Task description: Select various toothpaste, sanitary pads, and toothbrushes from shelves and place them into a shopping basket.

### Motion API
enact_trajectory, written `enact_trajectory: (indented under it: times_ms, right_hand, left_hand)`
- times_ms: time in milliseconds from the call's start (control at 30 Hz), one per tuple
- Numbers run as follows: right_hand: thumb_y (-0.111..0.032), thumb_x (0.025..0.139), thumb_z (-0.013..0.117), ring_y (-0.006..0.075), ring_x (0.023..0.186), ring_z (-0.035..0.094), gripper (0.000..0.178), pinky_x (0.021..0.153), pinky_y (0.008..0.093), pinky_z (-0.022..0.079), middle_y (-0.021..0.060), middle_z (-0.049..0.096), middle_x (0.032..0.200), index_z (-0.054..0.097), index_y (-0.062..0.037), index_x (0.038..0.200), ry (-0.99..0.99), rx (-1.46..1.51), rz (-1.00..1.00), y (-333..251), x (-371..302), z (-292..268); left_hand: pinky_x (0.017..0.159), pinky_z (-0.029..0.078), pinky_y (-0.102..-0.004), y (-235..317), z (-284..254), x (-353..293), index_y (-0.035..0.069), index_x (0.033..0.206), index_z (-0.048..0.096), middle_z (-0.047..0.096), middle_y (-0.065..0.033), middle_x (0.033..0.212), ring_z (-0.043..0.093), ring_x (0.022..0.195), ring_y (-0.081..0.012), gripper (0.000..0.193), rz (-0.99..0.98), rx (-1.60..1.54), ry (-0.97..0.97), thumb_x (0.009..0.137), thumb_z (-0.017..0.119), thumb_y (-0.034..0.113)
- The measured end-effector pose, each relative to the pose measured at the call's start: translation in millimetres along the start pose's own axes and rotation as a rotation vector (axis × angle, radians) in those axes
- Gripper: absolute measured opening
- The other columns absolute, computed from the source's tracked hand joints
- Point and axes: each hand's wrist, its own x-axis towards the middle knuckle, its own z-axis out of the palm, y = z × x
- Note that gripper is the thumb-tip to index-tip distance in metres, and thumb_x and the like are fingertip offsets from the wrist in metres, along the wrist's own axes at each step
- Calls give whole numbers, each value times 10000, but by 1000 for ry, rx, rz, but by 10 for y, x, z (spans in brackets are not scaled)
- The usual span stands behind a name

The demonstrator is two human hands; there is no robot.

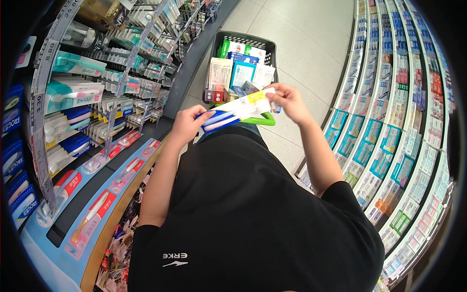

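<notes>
Blue-and-white toothbrush pack (pixel 237 111) pinched crosswise between left hand (pixel 187 124) and right hand (pixel 288 100), right over the shopping basket (pixel 243 44).

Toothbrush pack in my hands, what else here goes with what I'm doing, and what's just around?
In hand:
toothbrush pack, held at its ends by left hand and right hand
shopping basket below it, with boxes inside

Just around:
toothbrush display on the left
toothpaste shelves on the right
</notes>
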Motion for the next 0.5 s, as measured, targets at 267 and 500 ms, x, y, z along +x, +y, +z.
enact_trajectory:
  times_ms: [267,500]
  right_hand:
    - [-105,996,661,68,819,636,199,743,249,496,56,756,948,667,25,1148,57,-24,-52,-160,156,-259]
    - [-107,1002,656,64,812,637,237,719,234,501,16,717,879,635,29,1195,244,-54,-59,-77,359,-301]
  left_hand:
    - [790,529,-240,-172,81,29,-46,1097,690,728,-51,933,659,845,-84,179,18,-563,-6,1006,663,106]
    - [774,552,-253,-571,-55,137,-33,1021,675,726,-56,893,688,829,-104,166,-57,-438,277,988,690,128]
